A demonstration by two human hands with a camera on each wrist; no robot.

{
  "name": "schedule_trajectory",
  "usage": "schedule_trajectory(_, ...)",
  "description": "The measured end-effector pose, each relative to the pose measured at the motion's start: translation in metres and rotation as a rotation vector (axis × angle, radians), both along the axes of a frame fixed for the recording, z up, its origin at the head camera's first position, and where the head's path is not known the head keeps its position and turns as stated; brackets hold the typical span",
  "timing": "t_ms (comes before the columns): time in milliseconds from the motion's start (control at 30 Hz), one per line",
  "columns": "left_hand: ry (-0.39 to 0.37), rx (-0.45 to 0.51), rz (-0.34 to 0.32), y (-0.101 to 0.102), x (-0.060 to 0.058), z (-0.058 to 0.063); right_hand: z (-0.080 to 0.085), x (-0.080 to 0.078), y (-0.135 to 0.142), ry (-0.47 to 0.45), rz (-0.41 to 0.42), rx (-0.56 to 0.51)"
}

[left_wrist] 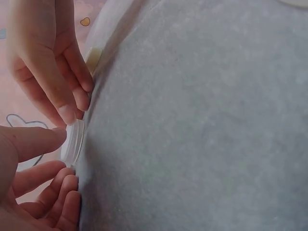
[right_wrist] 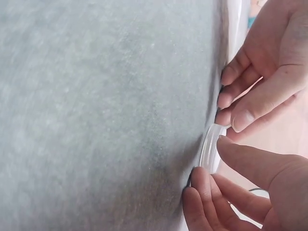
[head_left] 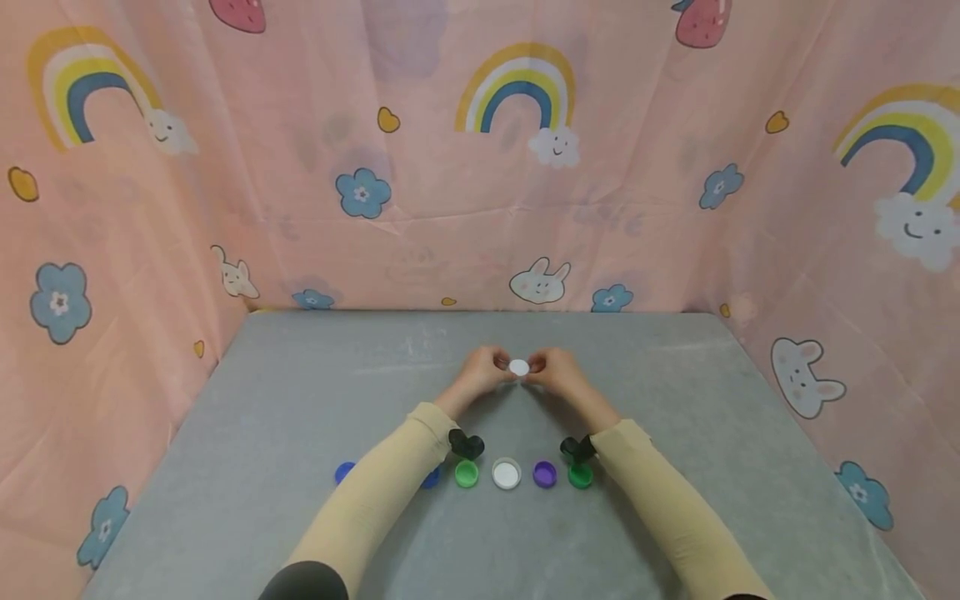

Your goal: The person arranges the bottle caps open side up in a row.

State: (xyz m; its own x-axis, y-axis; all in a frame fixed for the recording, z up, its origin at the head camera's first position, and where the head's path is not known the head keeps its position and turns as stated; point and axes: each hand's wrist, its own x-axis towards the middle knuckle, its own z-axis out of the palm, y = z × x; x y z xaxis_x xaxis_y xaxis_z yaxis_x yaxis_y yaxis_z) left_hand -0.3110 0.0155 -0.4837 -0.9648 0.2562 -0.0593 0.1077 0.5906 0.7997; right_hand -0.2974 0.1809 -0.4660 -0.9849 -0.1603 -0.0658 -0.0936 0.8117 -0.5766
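A small round white lid (head_left: 519, 367) is between my two hands, toward the far side of the table. My left hand (head_left: 483, 371) pinches its left edge with thumb and fingers, and my right hand (head_left: 558, 372) pinches the opposite edge. Up close in the left wrist view, the lid (left_wrist: 74, 142) stands edge-on, with a ridged, partly see-through rim. From the right wrist view, the right thumb presses on the face of the lid (right_wrist: 210, 149) while fingertips sit below it, near the tabletop. The lid's underside is hidden.
A row of round caps lies nearer me on the grey table (head_left: 667, 375): light green (head_left: 467, 474), white (head_left: 506, 475), purple (head_left: 545, 474), dark green (head_left: 580, 476). Two blue caps (head_left: 344, 472) are partly covered by the left sleeve (head_left: 375, 483). Pink printed curtains (head_left: 420, 242) surround the table.
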Motion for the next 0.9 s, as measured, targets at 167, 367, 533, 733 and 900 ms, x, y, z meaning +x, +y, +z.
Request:
schedule_trajectory(167, 0.012, -0.029, -0.015, 0.001, -0.001, -0.001, -0.001, -0.002, -0.002, -0.003, 0.003, 0.008)
schedule_trajectory(367, 0.029, -0.043, -0.022, 0.001, 0.0, -0.002, -0.002, -0.004, -0.005, -0.007, -0.006, 0.038)
schedule_trajectory(533, 0.036, -0.042, -0.02, 0.001, 0.002, -0.001, -0.006, -0.006, -0.008, -0.015, -0.024, 0.066)
schedule_trajectory(733, 0.006, -0.025, -0.017, 0.0, 0.001, -0.002, -0.008, -0.006, -0.01, -0.011, -0.031, 0.069)
schedule_trajectory(900, 0.003, -0.024, -0.031, -0.001, 0.001, -0.001, -0.006, -0.003, -0.011, -0.005, -0.038, 0.081)
